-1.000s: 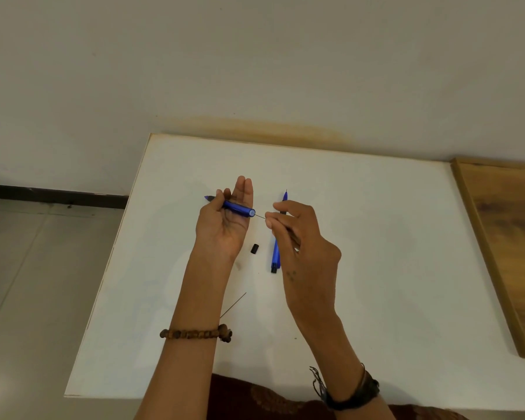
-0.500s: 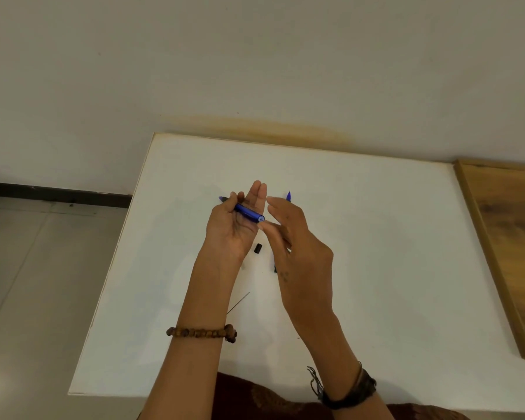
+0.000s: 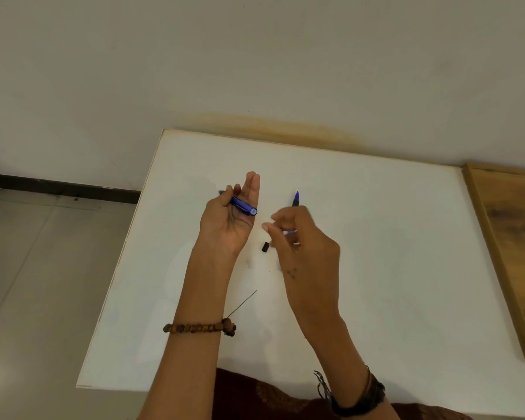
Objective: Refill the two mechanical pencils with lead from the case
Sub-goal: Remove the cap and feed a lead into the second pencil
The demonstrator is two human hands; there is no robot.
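My left hand (image 3: 229,221) holds a blue mechanical pencil (image 3: 243,206) above the white table (image 3: 391,253), thumb curled over the barrel, its open back end pointing right. My right hand (image 3: 300,241) hovers just right of it, motion-blurred, fingers loosely bent, with nothing visible between them. The second blue pencil (image 3: 296,197) lies on the table behind my right hand; only its tip end shows. A small black cap (image 3: 265,247) lies between my hands. One thin loose lead (image 3: 243,302) rests on the table by my left forearm. No lead case shows.
A wooden board (image 3: 515,237) borders the table on the right. The table's far edge meets the wall; its left edge drops to a tiled floor (image 3: 43,268). A dark patterned cloth (image 3: 270,395) lies at the near edge.
My right hand brought a lead to the pencil's open end, then drew back to the right and down. The lead is no longer seen in its fingers. My left hand stayed put.
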